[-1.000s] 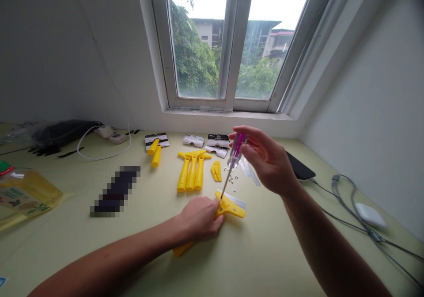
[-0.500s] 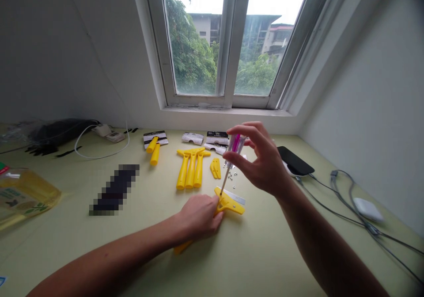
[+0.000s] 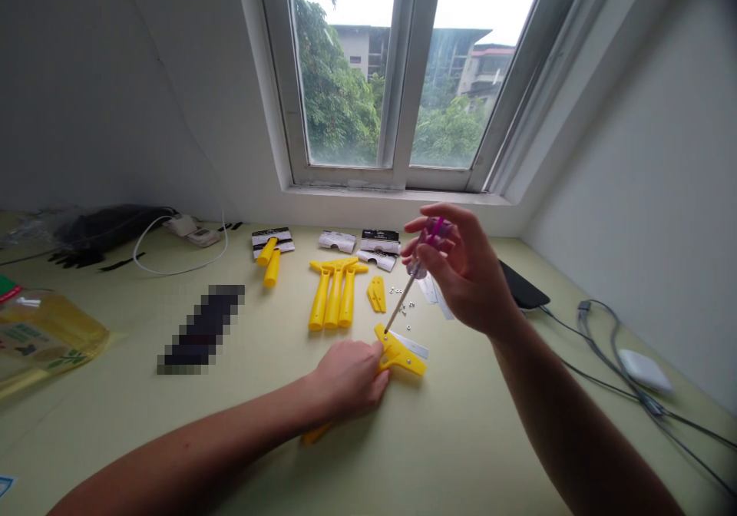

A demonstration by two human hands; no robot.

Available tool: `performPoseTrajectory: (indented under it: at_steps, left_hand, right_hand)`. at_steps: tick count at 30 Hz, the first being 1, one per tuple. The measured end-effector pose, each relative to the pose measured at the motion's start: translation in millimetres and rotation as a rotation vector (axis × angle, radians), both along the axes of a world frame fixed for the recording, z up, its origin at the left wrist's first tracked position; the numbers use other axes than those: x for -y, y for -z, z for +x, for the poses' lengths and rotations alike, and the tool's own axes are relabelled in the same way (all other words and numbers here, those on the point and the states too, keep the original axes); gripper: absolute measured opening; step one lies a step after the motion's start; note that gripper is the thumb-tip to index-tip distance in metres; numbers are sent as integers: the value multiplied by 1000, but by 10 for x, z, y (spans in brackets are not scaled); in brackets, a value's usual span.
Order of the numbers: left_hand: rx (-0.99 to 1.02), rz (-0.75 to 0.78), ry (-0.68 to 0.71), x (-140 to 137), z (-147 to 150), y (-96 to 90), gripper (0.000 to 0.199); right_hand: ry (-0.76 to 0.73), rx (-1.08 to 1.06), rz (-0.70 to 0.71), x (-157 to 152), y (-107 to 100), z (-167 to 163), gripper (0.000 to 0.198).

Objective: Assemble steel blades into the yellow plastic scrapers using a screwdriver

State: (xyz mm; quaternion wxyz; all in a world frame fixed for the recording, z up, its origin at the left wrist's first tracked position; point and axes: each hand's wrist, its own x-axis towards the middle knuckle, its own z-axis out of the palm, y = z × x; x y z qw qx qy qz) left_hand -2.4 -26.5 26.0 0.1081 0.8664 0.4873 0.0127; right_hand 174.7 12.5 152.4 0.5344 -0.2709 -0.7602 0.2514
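Curled over the handle of a yellow scraper (image 3: 403, 360) at lower centre, the left hand (image 3: 351, 374) grips it firmly; right of centre, the right hand (image 3: 466, 274) pinches a screwdriver (image 3: 436, 232) loosely between thumb and fingers. The driver's tip is at or just beside the upper-left screw (image 3: 385, 339) on the scraper's head; I cannot tell whether it is seated. The step looks like turning that screw, and the next move seems to call for squaring the slanted shaft to it while the head is held steady. The scraper's long axis runs from lower left to upper right, head foremost, its blade (image 3: 414, 345) along the upper-right edge. Farther up the frame lie small fasteners (image 3: 411, 305), yellow plates (image 3: 376, 295) and three yellow handles (image 3: 332, 299).
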Motion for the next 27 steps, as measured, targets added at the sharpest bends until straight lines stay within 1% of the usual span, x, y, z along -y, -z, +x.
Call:
performPoseTrajectory:
  at_steps: [5, 9, 13, 19, 22, 24, 25, 27]
  left_hand:
    - [-21, 23, -11, 5, -3, -25, 34]
    - [-16, 17, -29, -35, -30, -50, 36]
    - [-57, 28, -52, -79, -43, -87, 38]
    - [-39, 52, -39, -57, -33, -153, 40]
    - [-42, 53, -39, -45, -30, -159, 39]
    - [-37, 63, -31, -42, -30, -156, 38]
    - [-32, 70, -30, -42, -32, -155, 38]
    - [-25, 82, -40, -50, -40, -155, 37]
  right_hand:
    - [4, -112, 104, 32, -105, 101, 36]
    - [24, -120, 114, 25, -121, 128, 32]
    - [47, -107, 139, -1, -116, 143, 32]
    - [24, -118, 131, 19, -107, 116, 28]
    - [84, -113, 128, 55, -109, 107, 32]
    - [175, 7, 101, 68, -116, 126, 37]
    - [212, 121, 82, 64, -117, 141, 35]
    - [219, 422, 45, 21, -97, 173, 20]
